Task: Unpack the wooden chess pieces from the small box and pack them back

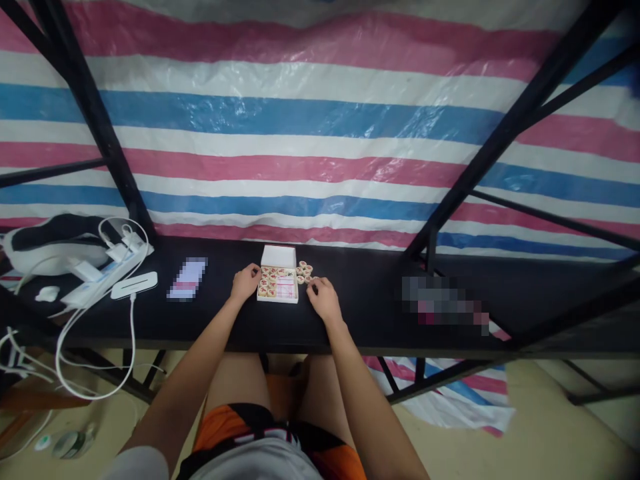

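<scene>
A small white open box [278, 299] lies on the black desk, its lid [279, 257] tipped up behind it. Round wooden xiangqi pieces [267, 283] with red characters fill its left and upper part, and a white sheet with pink lines [286, 287] shows on the right. My left hand [245, 283] has its fingers curled against the left side of the box. Just right of the box, several loose xiangqi pieces [303, 272] lie in a cluster. At their near edge my right hand [325, 300] pinches a piece, partly hidden by the fingers.
Further left lie a blurred phone [188, 279], a white cabled device [134, 285] and a power strip [107, 275] with plugs. A blurred dark item [440, 300] is on the right. Black metal posts [475, 147] frame the desk before a striped plastic sheet [300, 107].
</scene>
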Demonstrator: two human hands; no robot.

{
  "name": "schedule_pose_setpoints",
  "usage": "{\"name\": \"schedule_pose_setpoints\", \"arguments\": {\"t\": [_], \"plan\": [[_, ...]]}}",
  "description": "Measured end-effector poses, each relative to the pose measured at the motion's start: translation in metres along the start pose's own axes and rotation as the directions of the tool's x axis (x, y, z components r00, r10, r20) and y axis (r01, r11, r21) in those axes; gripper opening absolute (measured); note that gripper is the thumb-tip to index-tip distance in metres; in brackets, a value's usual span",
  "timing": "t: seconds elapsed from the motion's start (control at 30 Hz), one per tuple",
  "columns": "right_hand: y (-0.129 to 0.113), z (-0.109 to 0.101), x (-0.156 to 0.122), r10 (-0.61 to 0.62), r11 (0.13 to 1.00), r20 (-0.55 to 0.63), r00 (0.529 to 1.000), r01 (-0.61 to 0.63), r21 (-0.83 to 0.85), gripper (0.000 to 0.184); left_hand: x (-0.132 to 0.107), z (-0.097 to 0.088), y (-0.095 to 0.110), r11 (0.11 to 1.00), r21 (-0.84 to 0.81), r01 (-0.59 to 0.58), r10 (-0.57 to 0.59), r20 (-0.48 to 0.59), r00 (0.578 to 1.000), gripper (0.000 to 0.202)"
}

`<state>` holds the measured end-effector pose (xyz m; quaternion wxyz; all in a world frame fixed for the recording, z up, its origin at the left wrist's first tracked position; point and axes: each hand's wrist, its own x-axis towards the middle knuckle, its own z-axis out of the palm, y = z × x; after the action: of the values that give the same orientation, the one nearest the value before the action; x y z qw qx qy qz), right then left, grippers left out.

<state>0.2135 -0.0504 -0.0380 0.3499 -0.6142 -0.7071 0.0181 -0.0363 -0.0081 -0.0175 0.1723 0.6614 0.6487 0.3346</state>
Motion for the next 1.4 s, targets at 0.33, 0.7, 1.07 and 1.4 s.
{"name": "schedule_pose_setpoints", "arguments": {"t": [0.33,0.7,1.07,1.4], "plan": [[-0.012,-0.007,-0.008,-0.138,0.984,0.006,0.99,0.136,0.116,0.017,-0.003,-0.003,0.001,1.0,0.015,0.003,-0.003,0.011,1.0,0.019],[-0.073,0.005,0.001,-0.341,0.928,0.07,0.938,0.323,0.186,0.015,-0.005,-0.002,-0.003,0.999,-0.021,-0.039,0.039,0.016,0.999,0.022],[-0.067,-0.007,0.008,-0.246,0.956,0.06,0.967,0.232,0.182,0.019,-0.004,-0.002,-0.002,0.999,-0.01,-0.042,0.042,0.033,0.999,0.023],[0.046,-0.009,0.041,0.201,0.975,0.069,0.977,-0.206,0.084,0.026,-0.004,-0.004,-0.001,1.0,-0.006,-0.029,0.03,0.044,0.999,0.022]]}}
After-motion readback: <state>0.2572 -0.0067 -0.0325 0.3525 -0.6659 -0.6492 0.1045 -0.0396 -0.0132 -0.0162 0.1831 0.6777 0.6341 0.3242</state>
